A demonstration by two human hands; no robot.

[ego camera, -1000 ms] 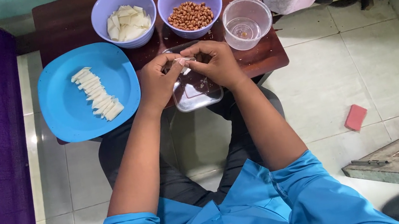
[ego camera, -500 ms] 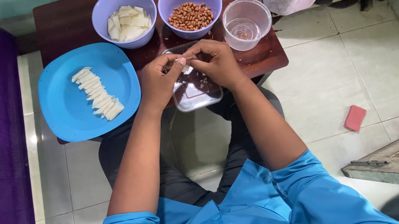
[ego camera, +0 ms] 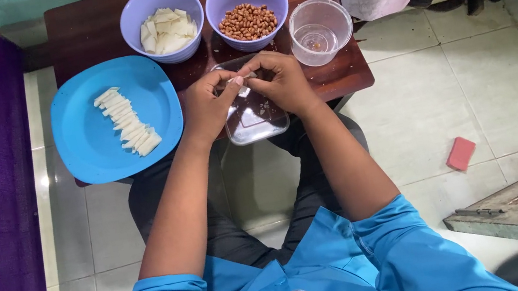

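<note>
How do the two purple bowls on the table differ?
The left purple bowl holds pale, flat white pieces; the right purple bowl holds brown peanuts. The left bowl stands beside the blue plate, the right bowl beside the clear cup. Both look alike in shape and colour.

Red sponge (ego camera: 461,153) — on floor tiles (ego camera: 474,79)
</note>
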